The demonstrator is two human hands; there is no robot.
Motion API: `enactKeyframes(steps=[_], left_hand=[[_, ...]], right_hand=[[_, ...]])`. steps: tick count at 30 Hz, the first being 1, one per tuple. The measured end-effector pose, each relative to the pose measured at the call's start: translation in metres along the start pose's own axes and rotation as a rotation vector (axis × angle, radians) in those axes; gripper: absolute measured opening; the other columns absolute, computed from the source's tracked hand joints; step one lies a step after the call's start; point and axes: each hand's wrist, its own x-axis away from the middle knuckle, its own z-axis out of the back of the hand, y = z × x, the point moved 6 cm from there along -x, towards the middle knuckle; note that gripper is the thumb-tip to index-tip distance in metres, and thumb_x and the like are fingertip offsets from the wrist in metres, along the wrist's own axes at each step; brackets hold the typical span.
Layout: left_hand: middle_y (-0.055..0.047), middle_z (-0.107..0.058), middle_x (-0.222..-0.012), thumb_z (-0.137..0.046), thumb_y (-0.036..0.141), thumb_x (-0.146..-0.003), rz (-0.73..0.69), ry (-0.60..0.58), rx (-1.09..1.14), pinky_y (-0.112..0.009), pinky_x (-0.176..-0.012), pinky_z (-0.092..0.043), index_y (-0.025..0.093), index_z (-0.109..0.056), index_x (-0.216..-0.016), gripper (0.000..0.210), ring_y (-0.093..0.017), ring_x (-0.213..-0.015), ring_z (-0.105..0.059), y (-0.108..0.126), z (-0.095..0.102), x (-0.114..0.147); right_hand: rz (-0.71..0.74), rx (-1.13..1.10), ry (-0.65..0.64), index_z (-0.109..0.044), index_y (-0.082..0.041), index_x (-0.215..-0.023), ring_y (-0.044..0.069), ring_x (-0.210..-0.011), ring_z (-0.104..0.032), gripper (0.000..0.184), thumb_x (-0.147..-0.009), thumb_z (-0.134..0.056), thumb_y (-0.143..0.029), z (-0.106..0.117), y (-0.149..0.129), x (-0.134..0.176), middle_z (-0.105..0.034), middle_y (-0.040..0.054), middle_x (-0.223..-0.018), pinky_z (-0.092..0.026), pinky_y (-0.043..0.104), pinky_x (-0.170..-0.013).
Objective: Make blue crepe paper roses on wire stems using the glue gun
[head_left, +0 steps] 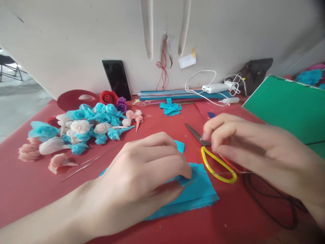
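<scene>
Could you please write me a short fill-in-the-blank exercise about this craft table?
1. The left hand presses on a stack of ____ crepe paper sheets.
2. The right hand hovers over scissors with ____ handles.
3. The pile of small paper roses lies on a ____ tablecloth.

Missing words: blue; yellow; red

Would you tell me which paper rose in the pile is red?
The red rose at the pile's back edge, beside the black phone; the rest are blue, pink, white or purple.

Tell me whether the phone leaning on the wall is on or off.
Apparently off, or at least dark: the phone stands tilted against the wall and its screen shows only black.
</scene>
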Motion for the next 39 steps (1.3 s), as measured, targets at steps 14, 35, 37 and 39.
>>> enactKeyframes(steps=[14, 35, 37, 39], left_hand=[[-0.002, -0.063, -0.073, -0.055, 0.003, -0.081, -0.001, 0.017, 0.081, -0.022, -0.069, -0.05, 0.014, -0.061, -0.082, 0.012, -0.012, -0.075, -0.059, 0.003, 0.004, -0.004], [-0.003, -0.068, -0.076, -0.055, 0.001, -0.079, -0.021, 0.046, 0.104, -0.024, -0.072, -0.051, 0.013, -0.06, -0.081, 0.013, -0.013, -0.075, -0.062, 0.004, 0.004, -0.007], [-0.002, -0.067, -0.076, -0.055, 0.001, -0.08, -0.019, 0.044, 0.095, -0.024, -0.071, -0.05, 0.013, -0.06, -0.081, 0.013, -0.013, -0.075, -0.062, 0.005, 0.005, -0.006], [-0.002, -0.067, -0.075, -0.055, 0.002, -0.081, -0.01, 0.035, 0.083, -0.023, -0.071, -0.05, 0.013, -0.06, -0.081, 0.012, -0.012, -0.075, -0.061, 0.005, 0.004, -0.006]], right_hand=[[-0.078, -0.073, -0.182, -0.068, -0.022, -0.071, 0.012, -0.056, -0.053, 0.017, -0.079, -0.062, -0.035, -0.016, 0.009, 0.006, -0.061, 0.0004, -0.063, -0.038, 0.022, -0.046], [-0.232, -0.379, -0.105, -0.06, -0.027, -0.084, 0.006, -0.042, -0.021, 0.009, -0.081, -0.062, -0.035, -0.013, 0.018, 0.007, -0.023, -0.0061, -0.051, -0.015, 0.018, -0.034], [-0.205, -0.219, -0.154, -0.064, -0.026, -0.086, 0.006, -0.041, -0.019, 0.013, -0.078, -0.064, -0.036, -0.016, 0.017, 0.009, -0.021, -0.006, -0.05, -0.012, 0.019, -0.033], [-0.185, -0.15, -0.195, -0.066, -0.024, -0.083, 0.005, -0.041, -0.016, 0.016, -0.078, -0.063, -0.039, -0.019, 0.017, 0.009, -0.021, -0.006, -0.049, -0.01, 0.019, -0.033]])
